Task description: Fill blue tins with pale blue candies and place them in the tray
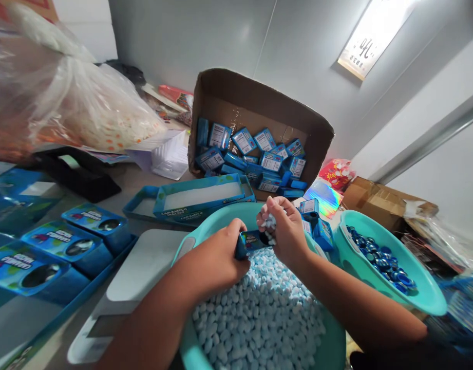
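My left hand point(216, 257) is closed around a small blue candy box point(251, 241), held level over a teal basin point(205, 228). That basin is heaped with pale blue candies point(259, 313). My right hand point(282, 228) is cupped and closed on a handful of the pale candies, pressed against the open end of the box. Both forearms reach in from the bottom of the view.
A tilted cardboard carton point(259, 108) holds several blue boxes point(259, 154). A second teal basin point(421, 288) at right holds blue caps point(378, 257). A white scale point(144, 267) lies at left, beside blue display trays point(62, 241). A plastic bag point(67, 97) bulges at upper left.
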Demonstrator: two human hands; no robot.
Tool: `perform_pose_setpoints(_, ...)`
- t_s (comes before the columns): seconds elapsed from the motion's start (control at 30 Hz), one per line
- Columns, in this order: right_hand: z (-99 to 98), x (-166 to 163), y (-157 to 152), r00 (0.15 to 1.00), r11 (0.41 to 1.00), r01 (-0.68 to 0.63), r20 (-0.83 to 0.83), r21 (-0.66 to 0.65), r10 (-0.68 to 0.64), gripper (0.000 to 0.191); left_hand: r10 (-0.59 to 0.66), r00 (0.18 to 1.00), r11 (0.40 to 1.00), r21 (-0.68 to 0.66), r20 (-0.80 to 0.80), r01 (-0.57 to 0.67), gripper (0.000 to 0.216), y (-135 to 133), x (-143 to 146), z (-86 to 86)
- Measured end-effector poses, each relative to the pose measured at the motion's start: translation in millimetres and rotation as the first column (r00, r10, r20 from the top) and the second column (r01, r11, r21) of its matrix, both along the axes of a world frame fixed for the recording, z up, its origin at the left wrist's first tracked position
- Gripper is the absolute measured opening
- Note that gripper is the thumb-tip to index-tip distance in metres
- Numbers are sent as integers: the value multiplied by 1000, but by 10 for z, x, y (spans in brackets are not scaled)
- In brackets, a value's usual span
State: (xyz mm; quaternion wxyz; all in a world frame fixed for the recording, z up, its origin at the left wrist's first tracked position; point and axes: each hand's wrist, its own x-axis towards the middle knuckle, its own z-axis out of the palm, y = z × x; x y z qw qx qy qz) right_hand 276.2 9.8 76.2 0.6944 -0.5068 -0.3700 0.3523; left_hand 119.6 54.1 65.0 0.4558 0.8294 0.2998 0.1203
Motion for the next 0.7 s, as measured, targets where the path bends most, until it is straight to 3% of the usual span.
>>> perform_pose_setpoints(0.4,36,-7,-43,996,994,-92,-3,59,92,36,-7,999,999,-33,-40,5,33,22,26,12)
perform_pose_setpoints(0.7,-4,39,-35,992,992,-124,39,23,123,41,-6,999,1000,7,-43,6,30,16,9,9)
